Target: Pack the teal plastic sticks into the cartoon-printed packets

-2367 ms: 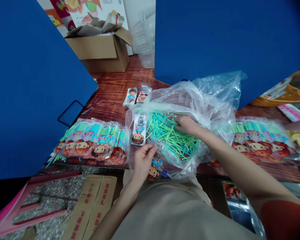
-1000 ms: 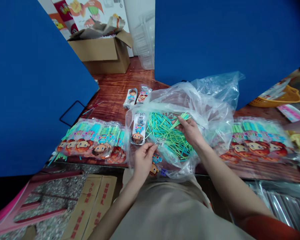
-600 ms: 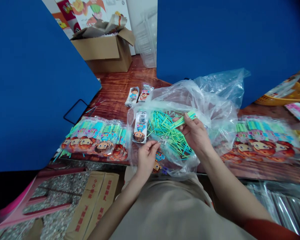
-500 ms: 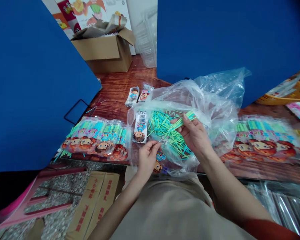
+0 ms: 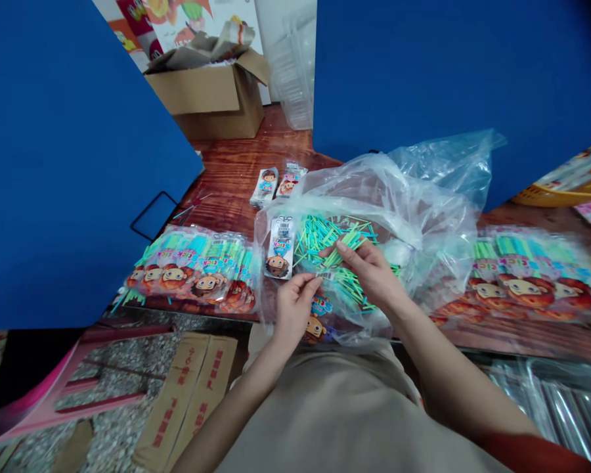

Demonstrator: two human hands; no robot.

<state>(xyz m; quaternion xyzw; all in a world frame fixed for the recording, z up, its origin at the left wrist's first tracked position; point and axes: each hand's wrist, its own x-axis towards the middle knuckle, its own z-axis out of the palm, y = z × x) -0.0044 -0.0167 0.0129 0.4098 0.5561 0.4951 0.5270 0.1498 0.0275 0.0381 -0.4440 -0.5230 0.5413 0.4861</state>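
I read the right hand [image 5: 369, 266] first: its thumb and fingers are closed on a bundle of green and blue sticks [image 5: 345, 249], which slants over a loose heap of sticks [image 5: 320, 230]. I read the left hand [image 5: 293, 305] second: thumb and fingertips are pinched together on the barcoded upper end of a clear packet [image 5: 315, 325], printed with a cartoon head. The lower end of the bundle is near that barcoded end; I cannot tell whether they touch. The heap lies amid a crumpled clear plastic bag [image 5: 374, 172], whose film rises behind the right hand. Left of the heap, I locate a printed card [image 5: 280, 249], its cartoon head toward the wearer. Behind it, two small card stacks, one with a blue-shirted figure [image 5: 264, 186] and one with a red-haired figure [image 5: 289, 184], sit side by side on the wooden table [image 5: 231, 154]. Overlapping rows of stick-filled packets flank the work area: a left row [image 5: 192, 269] and a right row [image 5: 526, 272]. Further out, I note a left blue panel [image 5: 69, 164], a right blue panel [image 5: 448, 72], a cardboard box [image 5: 201, 92] with raised flaps between them, and a yellow basket [image 5: 561, 196] at far right.
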